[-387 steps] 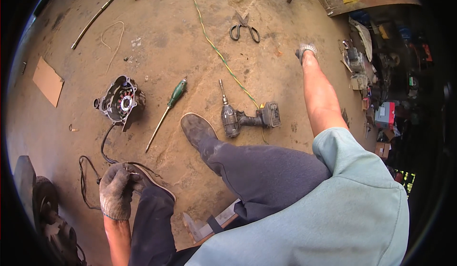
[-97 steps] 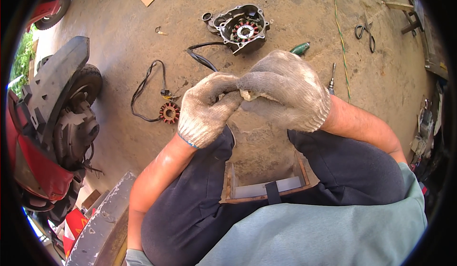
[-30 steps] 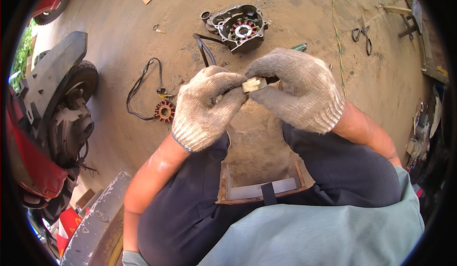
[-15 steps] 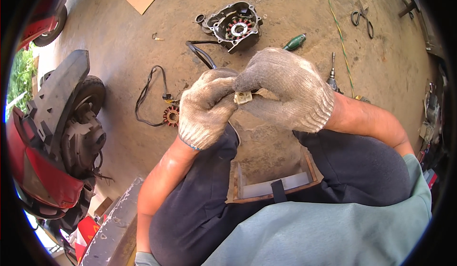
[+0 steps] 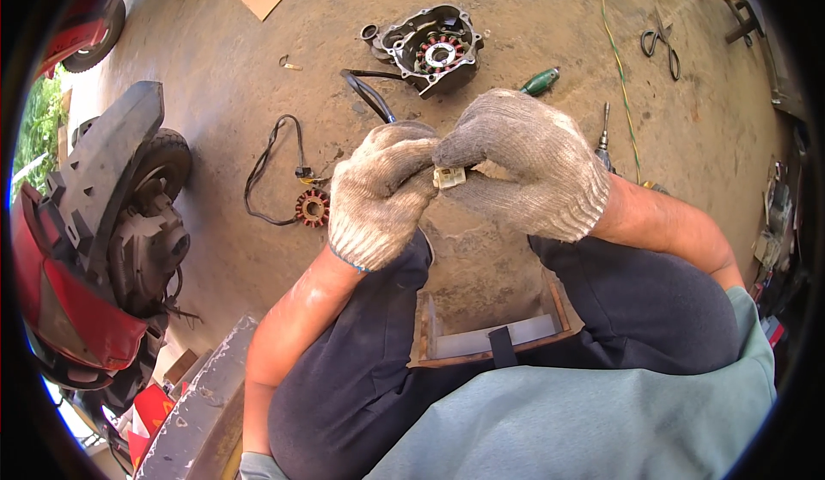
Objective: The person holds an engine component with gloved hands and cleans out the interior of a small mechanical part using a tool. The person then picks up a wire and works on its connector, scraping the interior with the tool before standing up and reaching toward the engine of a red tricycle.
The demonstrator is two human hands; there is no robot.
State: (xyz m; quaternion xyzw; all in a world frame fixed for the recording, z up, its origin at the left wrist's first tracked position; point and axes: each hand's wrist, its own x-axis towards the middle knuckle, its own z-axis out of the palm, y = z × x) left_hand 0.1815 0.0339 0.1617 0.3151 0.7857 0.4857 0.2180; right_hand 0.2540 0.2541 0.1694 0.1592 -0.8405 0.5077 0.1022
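Observation:
Both my hands wear grey-white knitted gloves and meet in front of my knees. Between their fingertips is a small whitish plastic connector (image 5: 449, 177). My left hand (image 5: 382, 189) is closed around its left side, and my right hand (image 5: 531, 166) pinches it from the right. A black cable (image 5: 368, 95) runs from the metal engine cover (image 5: 430, 50) toward my left hand and disappears behind it. Inside that cover sits a stator (image 5: 440, 55) with red-and-copper coils. The wire ends inside my gloves are hidden.
Left of my hands lies a loose stator (image 5: 312, 208) with a black wire lead (image 5: 249, 179). Beyond my right hand are a green-handled tool (image 5: 540, 81), a screwdriver-like tool (image 5: 604, 136), scissors (image 5: 660, 43) and a yellow-green cord (image 5: 620, 67). A red motorcycle (image 5: 86, 308) stands at left.
The connector has tilted slightly between my fingertips, and both hands appear a little farther right in the picture. The floor items have shifted with the view.

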